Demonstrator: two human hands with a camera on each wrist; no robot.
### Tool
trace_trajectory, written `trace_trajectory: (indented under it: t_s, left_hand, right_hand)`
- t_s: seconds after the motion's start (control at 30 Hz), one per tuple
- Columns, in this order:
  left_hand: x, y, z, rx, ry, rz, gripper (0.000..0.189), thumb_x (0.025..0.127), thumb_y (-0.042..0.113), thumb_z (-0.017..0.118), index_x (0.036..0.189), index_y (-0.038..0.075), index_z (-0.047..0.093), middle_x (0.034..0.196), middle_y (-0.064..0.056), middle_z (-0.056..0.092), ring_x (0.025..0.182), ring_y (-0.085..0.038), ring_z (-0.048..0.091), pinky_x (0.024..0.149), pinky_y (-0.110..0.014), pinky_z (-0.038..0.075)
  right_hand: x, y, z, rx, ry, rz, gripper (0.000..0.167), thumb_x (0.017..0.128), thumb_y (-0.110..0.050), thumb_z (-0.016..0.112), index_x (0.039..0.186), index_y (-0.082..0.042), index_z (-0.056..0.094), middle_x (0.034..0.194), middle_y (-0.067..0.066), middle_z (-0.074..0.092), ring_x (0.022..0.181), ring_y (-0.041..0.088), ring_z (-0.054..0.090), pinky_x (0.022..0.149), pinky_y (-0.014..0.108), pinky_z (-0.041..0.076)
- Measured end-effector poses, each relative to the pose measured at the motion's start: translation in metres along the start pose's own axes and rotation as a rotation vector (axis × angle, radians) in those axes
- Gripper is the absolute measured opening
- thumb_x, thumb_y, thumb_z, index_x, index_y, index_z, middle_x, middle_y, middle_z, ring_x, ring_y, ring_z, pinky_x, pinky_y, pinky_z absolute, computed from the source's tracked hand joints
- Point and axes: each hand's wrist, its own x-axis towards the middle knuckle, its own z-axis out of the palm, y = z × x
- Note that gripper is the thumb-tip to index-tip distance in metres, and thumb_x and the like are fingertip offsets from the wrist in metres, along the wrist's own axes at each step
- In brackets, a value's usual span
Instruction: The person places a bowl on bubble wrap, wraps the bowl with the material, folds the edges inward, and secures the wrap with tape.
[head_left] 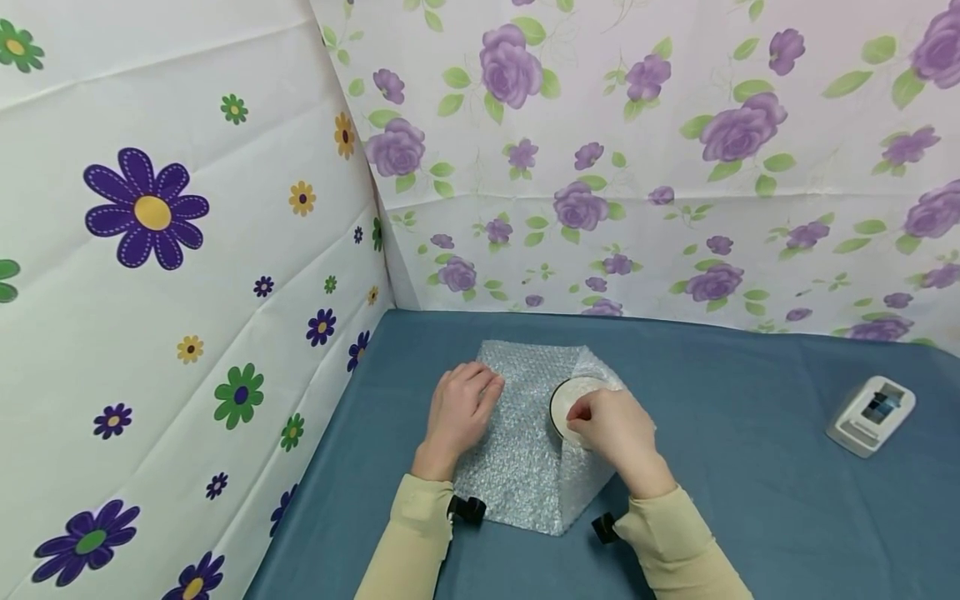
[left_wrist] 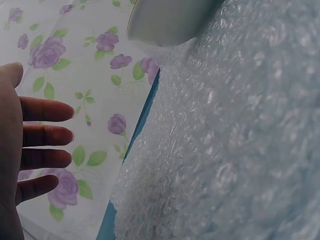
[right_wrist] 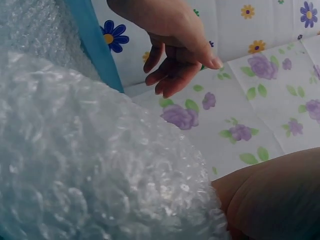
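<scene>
A sheet of bubble wrap point(head_left: 517, 442) lies on the blue cloth, its right side folded inward. On it is a round white bowl-like vessel point(head_left: 561, 392) with a thin dark rim; its smooth pale wall point(left_wrist: 162, 25) also shows at the top of the left wrist view. My right hand point(head_left: 618, 429) pinches the folded bubble wrap over the vessel, with fingertips hidden behind the raised wrap point(right_wrist: 110, 160) in the right wrist view. Over the wrap's left edge hovers my left hand point(head_left: 463, 404), its fingers point(left_wrist: 47, 135) extended, slightly spread and holding nothing.
A white tape dispenser point(head_left: 873, 417) stands on the blue tablecloth point(head_left: 735, 433) at the right. Flower-printed sheets form a left wall point(head_left: 67, 333) and a back wall point(head_left: 637, 158) along the table's edges. Black wrist mounts point(head_left: 468, 510) hang by both sleeves.
</scene>
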Motion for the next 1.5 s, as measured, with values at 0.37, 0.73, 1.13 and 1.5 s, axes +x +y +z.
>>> trace_trajectory:
  t_s: [0.37, 0.73, 1.13, 1.5]
  left_hand:
    - [-0.001, -0.002, -0.001, -0.004, -0.004, -0.014, 0.043, 0.114, 0.037, 0.053, 0.1, 0.012, 0.084, 0.102, -0.005, 0.075, 0.092, -0.025, 0.069, 0.078, -0.045, 0.055]
    - [-0.002, -0.001, 0.004, -0.012, -0.011, -0.023, 0.043, 0.115, 0.037, 0.052, 0.101, 0.012, 0.084, 0.102, -0.005, 0.075, 0.094, -0.025, 0.069, 0.078, -0.044, 0.055]
    - [0.0, -0.003, 0.001, -0.016, -0.016, -0.017, 0.042, 0.114, 0.036, 0.053, 0.099, 0.012, 0.084, 0.1, -0.005, 0.075, 0.091, -0.024, 0.068, 0.076, -0.043, 0.055]
    - [-0.001, -0.004, 0.003, -0.023, -0.014, -0.008, 0.043, 0.115, 0.036, 0.052, 0.098, 0.012, 0.083, 0.101, -0.005, 0.074, 0.09, -0.024, 0.068, 0.074, -0.043, 0.054]
  right_hand:
    - [-0.001, -0.002, 0.008, -0.096, 0.04, -0.08, 0.016, 0.093, -0.009, 0.079, 0.079, -0.017, 0.075, 0.07, -0.005, 0.064, 0.06, 0.015, 0.055, 0.056, 0.036, 0.049]
    - [-0.018, -0.009, -0.005, -0.191, -0.054, -0.166, 0.015, 0.103, -0.003, 0.055, 0.104, -0.006, 0.07, 0.077, 0.006, 0.067, 0.077, 0.027, 0.063, 0.072, 0.044, 0.051]
    - [-0.022, 0.014, -0.01, -0.28, -0.042, -0.371, 0.031, 0.108, -0.009, 0.048, 0.11, -0.015, 0.079, 0.106, -0.002, 0.077, 0.093, 0.02, 0.071, 0.1, 0.065, 0.033]
    - [-0.026, 0.045, -0.011, -0.271, 0.18, -0.533, 0.021, 0.106, -0.013, 0.061, 0.113, -0.016, 0.081, 0.114, 0.001, 0.077, 0.139, 0.037, 0.054, 0.11, 0.071, 0.025]
